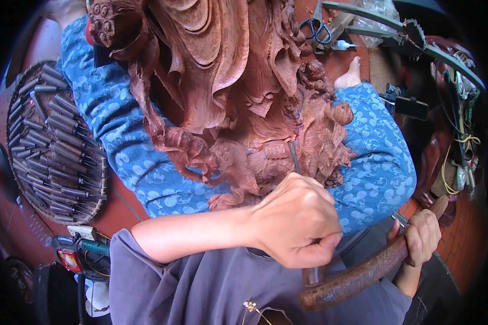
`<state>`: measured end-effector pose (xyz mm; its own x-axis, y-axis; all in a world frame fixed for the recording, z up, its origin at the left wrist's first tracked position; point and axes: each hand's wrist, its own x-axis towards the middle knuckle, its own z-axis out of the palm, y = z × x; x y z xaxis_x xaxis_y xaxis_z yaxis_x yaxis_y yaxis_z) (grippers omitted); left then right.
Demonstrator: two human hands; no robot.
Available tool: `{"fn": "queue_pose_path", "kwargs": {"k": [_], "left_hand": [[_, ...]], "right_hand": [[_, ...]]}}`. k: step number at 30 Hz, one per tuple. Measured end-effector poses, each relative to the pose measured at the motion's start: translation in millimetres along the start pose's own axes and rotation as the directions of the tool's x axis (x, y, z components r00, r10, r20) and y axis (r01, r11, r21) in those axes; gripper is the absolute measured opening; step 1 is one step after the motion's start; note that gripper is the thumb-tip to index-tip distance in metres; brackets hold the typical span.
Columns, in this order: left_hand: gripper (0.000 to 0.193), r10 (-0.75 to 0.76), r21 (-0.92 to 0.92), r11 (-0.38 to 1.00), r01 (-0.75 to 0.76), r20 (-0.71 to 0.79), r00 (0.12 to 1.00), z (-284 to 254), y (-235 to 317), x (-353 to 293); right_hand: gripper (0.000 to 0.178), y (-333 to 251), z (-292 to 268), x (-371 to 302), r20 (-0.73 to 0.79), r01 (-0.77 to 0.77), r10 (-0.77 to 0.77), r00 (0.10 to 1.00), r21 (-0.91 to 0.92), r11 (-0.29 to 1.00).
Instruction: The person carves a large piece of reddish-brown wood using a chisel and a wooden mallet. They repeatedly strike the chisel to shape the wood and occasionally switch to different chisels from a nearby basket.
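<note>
A large reddish-brown wood carving (217,70) with draped folds and small figures lies between my legs. My left hand (298,219) is wrapped round a carving chisel (294,156), whose thin blade meets the lower part of the carving. The chisel's handle end sticks out below my fist. At the lower right my right hand (422,238) grips a curved wooden mallet (358,276). Its thick end is beside the chisel's handle end; whether they touch I cannot tell. My fist hides the middle of the chisel.
On the left, a round woven basket (102,189) holds many chisels. Blue-handled scissors (315,31) and a small white bottle (342,45) lie beyond the carving. A phone (411,108) and hanging cords (463,140) are at the right. A power strip (82,233) is at the lower left.
</note>
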<state>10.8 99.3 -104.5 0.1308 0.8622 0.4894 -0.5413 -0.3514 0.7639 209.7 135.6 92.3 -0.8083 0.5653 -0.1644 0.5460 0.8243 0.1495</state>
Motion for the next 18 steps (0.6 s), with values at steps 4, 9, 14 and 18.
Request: {"fn": "queue_pose_path", "kwargs": {"k": [4, 9, 14, 18], "left_hand": [[0.02, 0.022, -0.011, 1.0, -0.022, -0.003, 1.0, 2.0, -2.3, -3.2], [0.019, 0.032, 0.021, 0.999, -0.032, 0.024, 0.999, 2.0, -4.2, -4.7], [0.017, 0.032, 0.053, 0.998, -0.034, 0.047, 0.998, 2.5, -5.2, -2.7], [0.016, 0.018, 0.082, 0.996, -0.019, 0.009, 1.0, 9.4, -6.0, -1.4]], "right_hand": [[0.026, 0.3, -1.9, -3.6, -0.032, 0.041, -0.038, 0.999, 0.074, 0.996], [0.026, 3.4, 0.7, -9.6, -0.087, 0.061, -0.057, 0.995, 0.044, 0.997], [0.026, 9.7, 6.7, -14.7, -0.07, 0.001, -0.002, 0.998, -0.01, 1.0], [0.026, 16.1, 8.6, -19.5, -0.212, 0.146, -0.101, 0.972, 0.211, 0.966]]}}
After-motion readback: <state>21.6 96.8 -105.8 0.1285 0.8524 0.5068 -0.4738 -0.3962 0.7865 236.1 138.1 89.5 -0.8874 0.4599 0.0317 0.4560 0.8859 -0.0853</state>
